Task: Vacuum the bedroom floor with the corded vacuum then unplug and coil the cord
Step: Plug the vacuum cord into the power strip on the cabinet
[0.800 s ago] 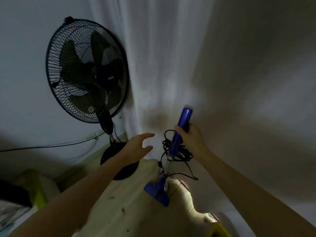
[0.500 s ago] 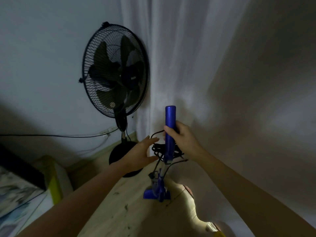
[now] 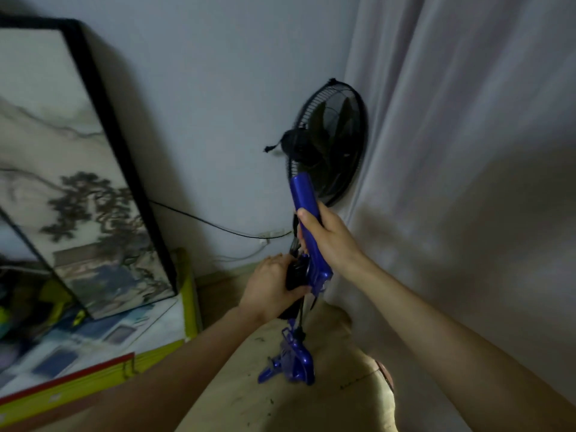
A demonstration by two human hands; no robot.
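Right hand (image 3: 330,241) grips the vacuum handle (image 3: 307,213) — left hand (image 3: 269,288) clasps the coiled cord (image 3: 296,275).

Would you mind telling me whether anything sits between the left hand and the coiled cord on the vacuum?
Nothing visible does: the left hand already grips the black cord bundle beside the blue vacuum handle, which the right hand holds.

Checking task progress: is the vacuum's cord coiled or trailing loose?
Coiled: the black cord sits bunched against the vacuum handle, gripped by the left hand; the right hand holds the handle.
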